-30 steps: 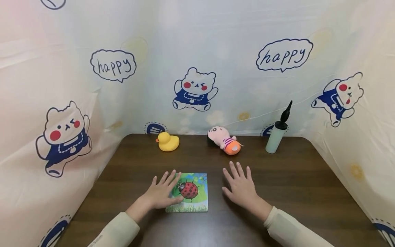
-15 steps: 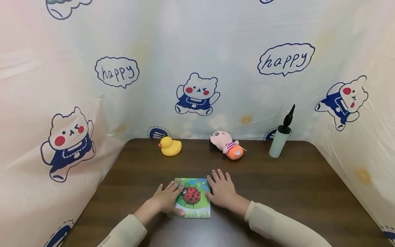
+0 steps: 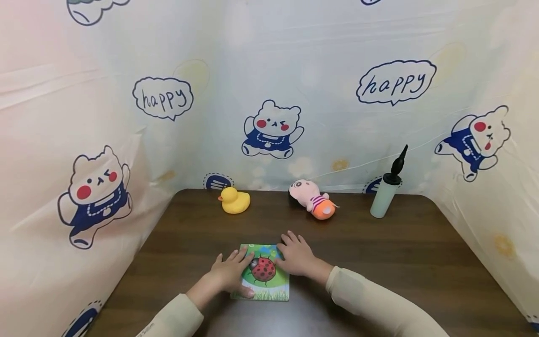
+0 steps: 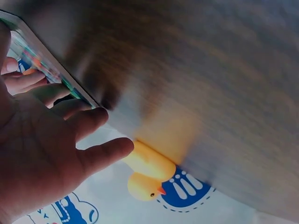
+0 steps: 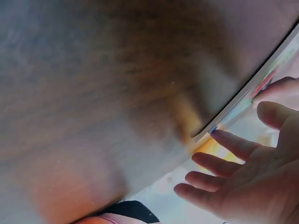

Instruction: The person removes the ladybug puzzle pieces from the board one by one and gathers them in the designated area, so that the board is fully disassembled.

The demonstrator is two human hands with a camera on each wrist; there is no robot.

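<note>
A thin square board [image 3: 266, 292] printed with a red ladybug on green lies flat on the dark wooden table [image 3: 362, 262]. My left hand [image 3: 229, 274] lies over the board's left edge, its fingers spread and its thumb on the lower grass print. On the other side, my right hand [image 3: 296, 256] has its fingertips over the upper right corner and thumb by the right edge. Both hands have fairly straight fingers, seen from the palm side in the wrist views. The board's side edge shows beside the left hand's fingers [image 4: 88, 123] and the right hand's index finger [image 5: 236, 143].
Along the table's back stand a yellow rubber duck [image 3: 235, 201], a plush doll [image 3: 313, 199] lying on its side, and a pale green hand pump [image 3: 383, 199] with a black top. A printed curtain [image 3: 269, 56] hangs round the back and sides.
My right hand has moved left from bare table to the board's right edge and upper corner. My left hand has stayed on the board's left side. The head view has tilted slightly.
</note>
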